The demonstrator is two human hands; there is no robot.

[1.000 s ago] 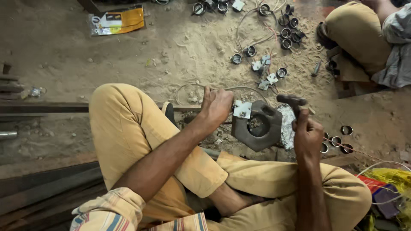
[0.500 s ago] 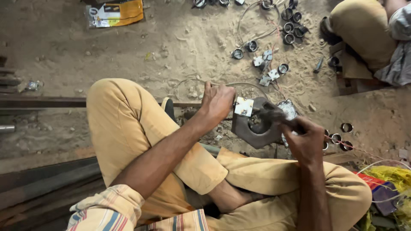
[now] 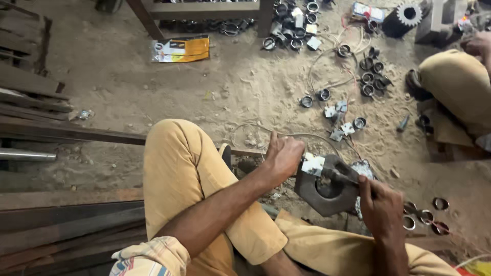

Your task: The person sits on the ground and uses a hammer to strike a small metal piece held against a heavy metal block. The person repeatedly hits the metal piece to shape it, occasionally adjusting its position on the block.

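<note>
Head view shows the left hand (image 3: 284, 156) closed over a small grey metal plate (image 3: 312, 165) on the dark, heavy steel block with a round hole (image 3: 327, 189) — set on sandy ground between the knees. The right hand (image 3: 381, 209) grips a dark hammer (image 3: 348, 175) — fingers wrapped tight.

My trousers (image 3: 176, 168) are mustard yellow, my sleeve cuff (image 3: 151, 255) a plaid of yellow, pink and blue. The metal block (image 3: 327, 191) is dark grey, its tag (image 3: 313, 165) white. The floor (image 3: 128, 87) is sandy brown; the packet (image 3: 181, 49) orange-yellow.
</note>
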